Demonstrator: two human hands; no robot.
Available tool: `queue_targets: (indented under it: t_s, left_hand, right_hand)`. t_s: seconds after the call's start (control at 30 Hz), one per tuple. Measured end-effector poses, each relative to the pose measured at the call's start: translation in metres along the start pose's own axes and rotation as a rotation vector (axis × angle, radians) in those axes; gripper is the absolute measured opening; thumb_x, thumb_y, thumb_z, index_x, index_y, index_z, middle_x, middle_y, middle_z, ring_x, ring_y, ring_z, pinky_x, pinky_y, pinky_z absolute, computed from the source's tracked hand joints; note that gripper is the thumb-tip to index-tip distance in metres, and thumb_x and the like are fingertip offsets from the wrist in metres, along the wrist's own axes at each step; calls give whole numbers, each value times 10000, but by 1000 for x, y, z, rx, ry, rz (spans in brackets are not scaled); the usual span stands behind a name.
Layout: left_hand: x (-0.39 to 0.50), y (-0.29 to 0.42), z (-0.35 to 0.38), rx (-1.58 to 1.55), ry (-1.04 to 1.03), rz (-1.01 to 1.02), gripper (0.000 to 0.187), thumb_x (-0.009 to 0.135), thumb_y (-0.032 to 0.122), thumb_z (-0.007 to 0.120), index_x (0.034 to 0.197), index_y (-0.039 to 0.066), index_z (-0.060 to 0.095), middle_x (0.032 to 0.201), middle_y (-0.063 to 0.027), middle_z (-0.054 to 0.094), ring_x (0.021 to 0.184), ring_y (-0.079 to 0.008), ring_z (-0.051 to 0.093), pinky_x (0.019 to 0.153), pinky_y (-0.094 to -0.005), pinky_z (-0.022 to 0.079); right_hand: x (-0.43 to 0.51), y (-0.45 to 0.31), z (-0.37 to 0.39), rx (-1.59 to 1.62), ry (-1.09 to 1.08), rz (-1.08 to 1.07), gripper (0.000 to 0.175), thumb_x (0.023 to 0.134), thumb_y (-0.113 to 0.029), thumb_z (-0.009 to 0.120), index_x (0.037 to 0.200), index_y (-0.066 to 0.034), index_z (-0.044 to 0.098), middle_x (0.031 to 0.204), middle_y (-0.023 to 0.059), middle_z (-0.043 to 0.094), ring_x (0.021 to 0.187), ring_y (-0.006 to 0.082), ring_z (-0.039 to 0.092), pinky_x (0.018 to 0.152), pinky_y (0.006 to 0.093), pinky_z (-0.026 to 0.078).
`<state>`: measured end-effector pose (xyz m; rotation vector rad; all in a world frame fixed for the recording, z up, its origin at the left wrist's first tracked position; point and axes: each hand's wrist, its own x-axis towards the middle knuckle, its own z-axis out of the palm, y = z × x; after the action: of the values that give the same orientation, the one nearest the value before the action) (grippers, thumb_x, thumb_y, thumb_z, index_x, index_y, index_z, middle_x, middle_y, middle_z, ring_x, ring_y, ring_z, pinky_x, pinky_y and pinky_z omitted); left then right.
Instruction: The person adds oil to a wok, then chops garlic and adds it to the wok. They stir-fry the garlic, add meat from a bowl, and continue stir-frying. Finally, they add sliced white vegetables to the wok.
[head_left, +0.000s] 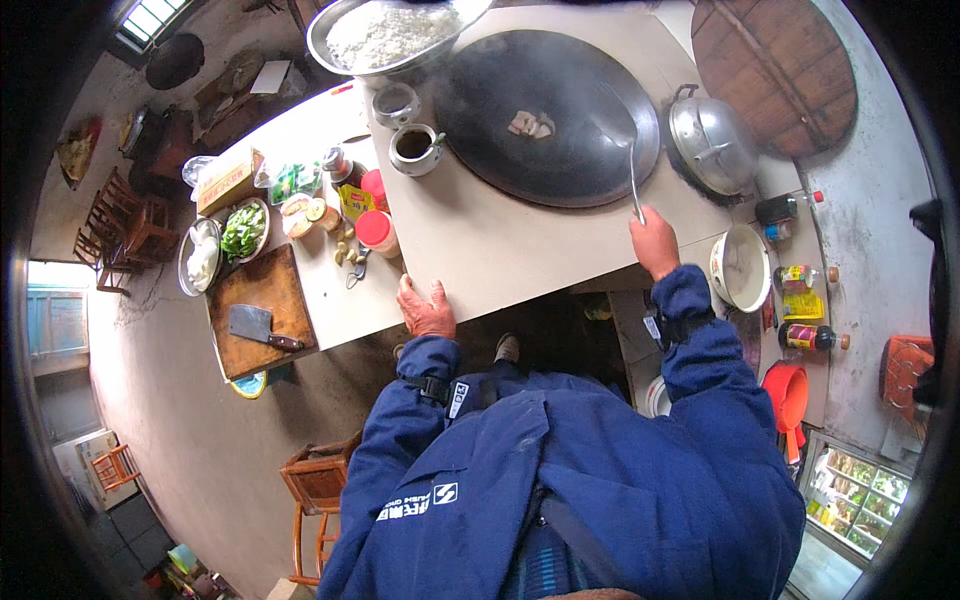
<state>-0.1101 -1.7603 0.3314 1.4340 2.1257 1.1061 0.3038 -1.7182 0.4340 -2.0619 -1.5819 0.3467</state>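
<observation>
My right hand (655, 241) grips the handle of a metal wok spatula (619, 127), whose blade rests inside the right side of a large dark wok (525, 176). A few pale slices of meat or fat (532, 124) lie together near the wok's middle, and thin steam hangs over it. The wok is set into a pale tiled stove top (480, 247). At the stove's front edge, my left hand (426, 306) rests with fingers apart, holding nothing. Left of the wok stand a small pot of dark liquid (413, 142) and a second small pot (395, 104).
A cleaver (259, 325) lies on a wooden cutting board (225, 289) at left, beside chopped greens (245, 230) and jars (377, 231). A basin of white rice (394, 30) stands at the back. On the right are a lidded metal pot (712, 142), an enamel basin (740, 268) and bottles (810, 336).
</observation>
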Motion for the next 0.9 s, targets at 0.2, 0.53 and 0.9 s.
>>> queue_targets:
  t_s: [0.2,0.53,0.9]
  left_hand:
    - [1,2,-2,61,-34,17,697,911,381,621,1398,-51,372,1357,-271,460,1274,-410,455,1084,-470,363]
    - [-2,-1,-2,69,37,32,687,884,366,660,1388,-14,388,1314,-250,485,1212,-413,487,1034,-484,396]
    - [0,-7,-1,-9,-20,89,691,894,318,664,1376,-76,365,1306,-283,465,1223,-428,467,1062,-481,375]
  right_hand:
    - [-56,23,1,214,-133,185,257,908,-177,561,1096,-13,625,816,191,660,725,309,642,679,426,497]
    - [-87,57,16,-396,-81,2,327,912,-228,574,1220,-120,602,945,217,688,839,443,651,716,520,516]
    - [-99,58,24,-436,-80,52,397,857,-193,655,1238,-136,559,1103,118,647,998,353,633,803,489,530]
